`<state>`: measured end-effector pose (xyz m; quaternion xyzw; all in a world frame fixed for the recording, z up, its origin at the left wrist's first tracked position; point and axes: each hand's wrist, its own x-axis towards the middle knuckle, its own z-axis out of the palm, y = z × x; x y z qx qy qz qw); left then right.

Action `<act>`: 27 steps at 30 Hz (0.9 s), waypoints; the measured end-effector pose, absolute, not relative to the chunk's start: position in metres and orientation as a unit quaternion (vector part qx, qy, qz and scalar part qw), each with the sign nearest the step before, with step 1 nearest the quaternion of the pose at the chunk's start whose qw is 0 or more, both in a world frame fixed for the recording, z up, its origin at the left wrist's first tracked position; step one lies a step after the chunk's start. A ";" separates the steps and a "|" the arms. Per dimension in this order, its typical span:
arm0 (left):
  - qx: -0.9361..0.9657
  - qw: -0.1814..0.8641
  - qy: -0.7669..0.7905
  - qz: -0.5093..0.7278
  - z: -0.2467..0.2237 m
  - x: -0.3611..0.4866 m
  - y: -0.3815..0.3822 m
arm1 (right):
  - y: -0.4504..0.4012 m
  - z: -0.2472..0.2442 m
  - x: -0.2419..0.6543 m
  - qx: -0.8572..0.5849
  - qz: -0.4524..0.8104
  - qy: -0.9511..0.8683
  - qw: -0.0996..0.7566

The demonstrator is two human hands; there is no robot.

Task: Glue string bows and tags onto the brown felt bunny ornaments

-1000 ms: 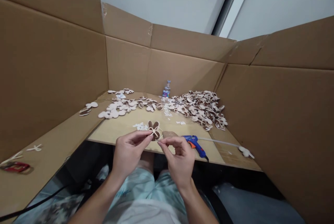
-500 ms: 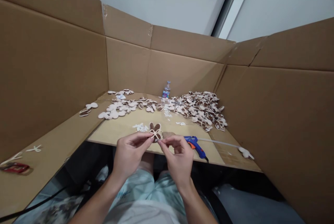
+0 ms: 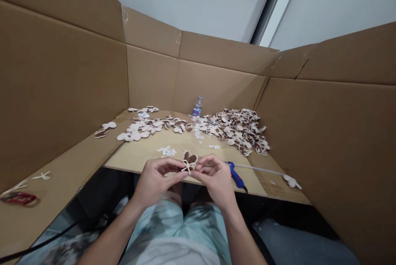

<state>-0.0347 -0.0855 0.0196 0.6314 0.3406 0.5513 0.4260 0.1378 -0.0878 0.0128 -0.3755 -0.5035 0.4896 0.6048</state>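
Observation:
Between my two hands is a small brown felt bunny-head piece (image 3: pixel 191 158) with a white edge and a cream bow, its ears pointing away from me. My left hand (image 3: pixel 161 177) pinches its left side near the bow. My right hand (image 3: pixel 215 177) grips its right side between thumb and fingers. The piece is held over the front edge of the pale board (image 3: pixel 139 153). Partly behind my right hand lies a blue glue gun (image 3: pixel 236 175). A little pile of white bits (image 3: pixel 167 151) is beyond my left hand.
Many brown and white pieces (image 3: pixel 241 129) are heaped at the back right, more (image 3: pixel 136 130) at the back left. A bottle (image 3: pixel 197 106) stands by the cardboard wall (image 3: pixel 216 79). A red tool (image 3: pixel 19 198) and cream bows (image 3: pixel 41 175) lie far left. One piece (image 3: pixel 291 181) lies right.
Both hands have shifted slightly right with the bunny piece, which is now tilted. My right hand covers more of the glue gun.

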 end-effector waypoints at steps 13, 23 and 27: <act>0.613 0.485 0.354 0.514 0.019 -0.033 -0.084 | -0.090 0.006 0.153 -0.316 0.504 -0.588 0.548; 0.643 0.525 0.341 0.440 0.013 -0.029 -0.081 | -0.088 -0.002 0.164 -0.369 0.455 -0.613 0.531; 0.594 0.574 0.357 0.436 -0.002 -0.018 -0.078 | -0.095 -0.014 0.170 -0.374 0.470 -0.615 0.510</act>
